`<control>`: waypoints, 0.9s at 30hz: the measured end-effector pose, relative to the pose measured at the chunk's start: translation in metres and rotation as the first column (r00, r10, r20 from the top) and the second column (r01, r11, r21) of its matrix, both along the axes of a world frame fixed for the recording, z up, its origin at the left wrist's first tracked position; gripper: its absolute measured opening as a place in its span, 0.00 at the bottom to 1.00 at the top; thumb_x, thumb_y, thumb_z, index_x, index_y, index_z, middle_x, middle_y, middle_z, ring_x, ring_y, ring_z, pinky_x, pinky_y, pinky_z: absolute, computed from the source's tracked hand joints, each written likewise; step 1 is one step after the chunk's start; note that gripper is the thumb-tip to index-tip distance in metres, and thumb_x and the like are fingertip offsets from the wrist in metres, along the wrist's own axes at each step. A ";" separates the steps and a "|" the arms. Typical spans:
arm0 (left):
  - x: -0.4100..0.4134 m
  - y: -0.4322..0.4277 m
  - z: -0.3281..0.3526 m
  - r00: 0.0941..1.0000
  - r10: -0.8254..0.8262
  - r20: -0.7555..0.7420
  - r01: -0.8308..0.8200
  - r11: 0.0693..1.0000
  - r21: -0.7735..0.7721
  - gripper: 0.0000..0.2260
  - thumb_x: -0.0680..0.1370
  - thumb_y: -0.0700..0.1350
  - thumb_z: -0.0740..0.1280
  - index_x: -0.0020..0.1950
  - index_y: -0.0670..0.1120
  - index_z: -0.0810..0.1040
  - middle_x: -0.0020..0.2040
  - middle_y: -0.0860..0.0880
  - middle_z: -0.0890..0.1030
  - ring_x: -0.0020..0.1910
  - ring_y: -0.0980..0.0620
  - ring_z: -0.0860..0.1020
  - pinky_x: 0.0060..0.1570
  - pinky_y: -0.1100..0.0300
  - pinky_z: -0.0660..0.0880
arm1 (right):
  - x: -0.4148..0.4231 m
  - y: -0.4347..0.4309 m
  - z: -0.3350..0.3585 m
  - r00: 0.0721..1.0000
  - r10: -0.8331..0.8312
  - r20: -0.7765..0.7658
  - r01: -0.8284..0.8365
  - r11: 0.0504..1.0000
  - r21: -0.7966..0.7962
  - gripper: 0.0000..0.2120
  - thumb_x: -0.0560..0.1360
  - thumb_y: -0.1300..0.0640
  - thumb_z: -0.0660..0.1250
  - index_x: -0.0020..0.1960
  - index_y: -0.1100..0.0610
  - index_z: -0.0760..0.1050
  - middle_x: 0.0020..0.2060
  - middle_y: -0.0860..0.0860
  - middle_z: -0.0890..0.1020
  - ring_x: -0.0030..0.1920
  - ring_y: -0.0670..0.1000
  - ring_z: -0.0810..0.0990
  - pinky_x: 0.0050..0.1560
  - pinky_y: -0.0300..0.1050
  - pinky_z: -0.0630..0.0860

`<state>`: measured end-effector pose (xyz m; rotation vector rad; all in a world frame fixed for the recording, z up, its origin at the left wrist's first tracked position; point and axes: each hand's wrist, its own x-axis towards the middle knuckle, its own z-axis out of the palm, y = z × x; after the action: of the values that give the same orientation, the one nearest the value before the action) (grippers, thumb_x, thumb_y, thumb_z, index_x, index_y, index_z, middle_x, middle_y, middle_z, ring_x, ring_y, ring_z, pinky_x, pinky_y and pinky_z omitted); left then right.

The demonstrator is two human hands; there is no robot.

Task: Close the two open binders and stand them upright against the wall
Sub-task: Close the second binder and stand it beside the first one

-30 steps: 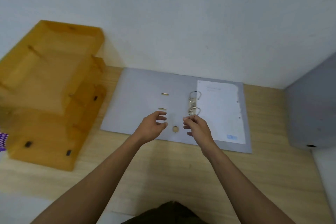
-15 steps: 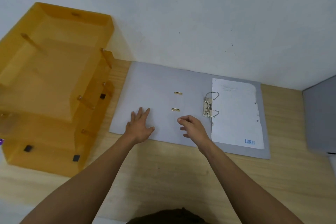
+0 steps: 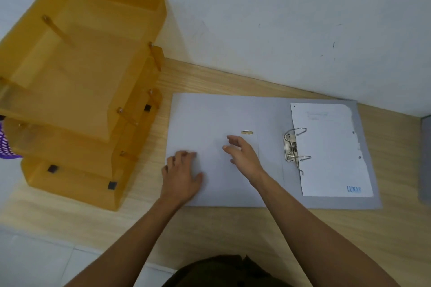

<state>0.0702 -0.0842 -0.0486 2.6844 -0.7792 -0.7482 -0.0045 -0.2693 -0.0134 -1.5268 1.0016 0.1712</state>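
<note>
Here the left hand [image 3: 180, 176] lies flat, fingers spread, on the open binder [image 3: 210, 123]; right hand [image 3: 242, 155] seemingly hovers, loosely open.

A single wide-angle view, worn on the person's head, looks forward and steeply down onto a wooden desk [image 3: 233, 81] from close above its near edge. It faces the white wall [image 3: 279, 18] that runs along the desk's far edge; the wall fills the upper part of the picture and slants, so the camera is rolled a little. Both forearms enter from the bottom edge, with dark clothing at bottom centre directly below the lens. The desk's left part holds amber stacked trays [image 3: 77, 91], cropped at the left edge. Lines bow toward the picture's corners. No second view is given.
</note>
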 end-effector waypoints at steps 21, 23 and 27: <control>0.066 -0.029 0.055 0.728 0.343 -0.593 -0.626 0.685 -0.372 0.20 0.78 0.52 0.72 0.67 0.45 0.80 0.59 0.48 0.84 0.55 0.47 0.84 0.51 0.54 0.81 | 0.004 -0.006 0.025 0.990 0.123 0.063 -0.116 0.987 -0.109 0.27 0.82 0.48 0.63 0.80 0.49 0.63 0.81 0.48 0.62 0.80 0.50 0.61 0.73 0.42 0.60; 0.066 -0.030 0.071 0.796 0.315 -0.517 -0.563 0.700 -0.440 0.18 0.79 0.51 0.71 0.67 0.46 0.80 0.58 0.50 0.83 0.55 0.49 0.83 0.50 0.56 0.80 | 0.009 -0.002 0.033 0.987 0.135 0.089 -0.127 0.988 -0.089 0.27 0.82 0.47 0.62 0.80 0.48 0.63 0.82 0.47 0.58 0.81 0.48 0.58 0.72 0.40 0.57; 0.077 -0.026 0.106 0.865 0.224 -0.449 -0.451 0.741 -0.498 0.16 0.81 0.47 0.69 0.68 0.49 0.78 0.58 0.54 0.82 0.52 0.53 0.82 0.46 0.60 0.78 | 0.016 0.003 0.048 0.977 0.163 0.139 -0.157 0.986 -0.051 0.29 0.82 0.45 0.63 0.81 0.46 0.61 0.81 0.46 0.61 0.80 0.48 0.60 0.76 0.44 0.59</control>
<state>0.1471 -0.1098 0.0570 1.9549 -0.3180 -0.7227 0.0112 -0.2662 0.0343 -1.6328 0.7734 0.1536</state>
